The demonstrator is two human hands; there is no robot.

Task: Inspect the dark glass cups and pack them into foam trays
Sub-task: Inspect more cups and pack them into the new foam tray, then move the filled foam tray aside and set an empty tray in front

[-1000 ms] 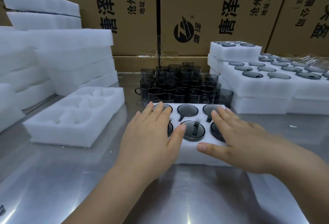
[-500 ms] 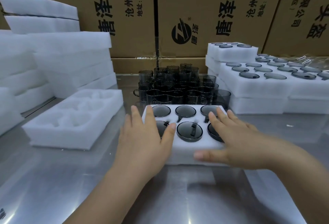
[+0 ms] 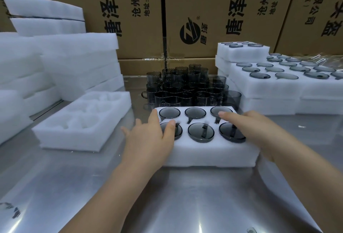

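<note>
Packing station in a factory or warehouse. My bench is a stainless-steel table [image 3: 185, 195] backed by a wall of brown shipping cartons [image 3: 232, 1] printed with a maker's logo and Chinese lettering. Around me stand stacks of white foam trays [image 3: 79, 60], filled trays [image 3: 269, 88] and a batch of identical dark glass cups [image 3: 183, 84].

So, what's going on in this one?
A person is packing dark glass cups into foam trays. The left hand and right hand lie open on a filled tray, all six pockets holding cups. Behind it stand loose cups; an empty tray lies to its left, and packed trays are stacked on the right.
</note>
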